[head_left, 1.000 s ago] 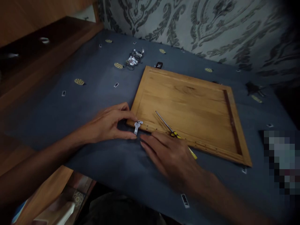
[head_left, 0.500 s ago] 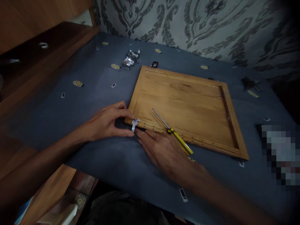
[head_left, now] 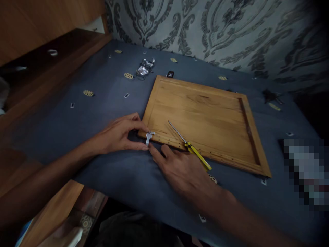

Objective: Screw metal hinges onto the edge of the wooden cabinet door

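Left hand (head_left: 119, 136) clamps metal bracket (head_left: 148, 138), grip of right hand (head_left: 181, 168) unclear, tablecloth labels (head_left: 126, 95) illegible.

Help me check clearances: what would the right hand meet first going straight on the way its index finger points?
Most likely the near end of the silver metal hinge, beside the thumb of the left hand. The right hand is close enough that contact is hard to tell.
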### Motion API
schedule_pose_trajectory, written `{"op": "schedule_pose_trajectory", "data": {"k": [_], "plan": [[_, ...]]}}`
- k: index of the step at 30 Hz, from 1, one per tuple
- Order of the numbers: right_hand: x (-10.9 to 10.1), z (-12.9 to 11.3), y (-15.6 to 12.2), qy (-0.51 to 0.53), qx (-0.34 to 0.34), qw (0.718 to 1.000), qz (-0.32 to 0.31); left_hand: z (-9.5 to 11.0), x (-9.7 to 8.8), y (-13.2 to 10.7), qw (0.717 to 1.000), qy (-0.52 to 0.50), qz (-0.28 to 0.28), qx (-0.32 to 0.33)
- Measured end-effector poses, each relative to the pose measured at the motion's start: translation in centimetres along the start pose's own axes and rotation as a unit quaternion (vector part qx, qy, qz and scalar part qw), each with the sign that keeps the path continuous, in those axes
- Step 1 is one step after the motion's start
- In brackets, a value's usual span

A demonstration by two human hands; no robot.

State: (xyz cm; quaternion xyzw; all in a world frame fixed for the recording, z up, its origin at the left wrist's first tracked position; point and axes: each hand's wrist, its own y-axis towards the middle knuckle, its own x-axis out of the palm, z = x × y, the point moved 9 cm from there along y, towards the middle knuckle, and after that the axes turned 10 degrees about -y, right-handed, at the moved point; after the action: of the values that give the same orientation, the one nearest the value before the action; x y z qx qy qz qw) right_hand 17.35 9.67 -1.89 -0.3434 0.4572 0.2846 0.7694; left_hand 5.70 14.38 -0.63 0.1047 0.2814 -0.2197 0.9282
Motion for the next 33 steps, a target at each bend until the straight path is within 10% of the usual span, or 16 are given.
{"op": "schedule_pose_trajectory", "data": {"k": [33], "plan": [[-1.7, -1.6, -0.5, 0.126, 0.018, 0.969, 0.210, -0.2, 0.1, 0.2, 1.000, 0.008, -0.002, 0.018]]}}
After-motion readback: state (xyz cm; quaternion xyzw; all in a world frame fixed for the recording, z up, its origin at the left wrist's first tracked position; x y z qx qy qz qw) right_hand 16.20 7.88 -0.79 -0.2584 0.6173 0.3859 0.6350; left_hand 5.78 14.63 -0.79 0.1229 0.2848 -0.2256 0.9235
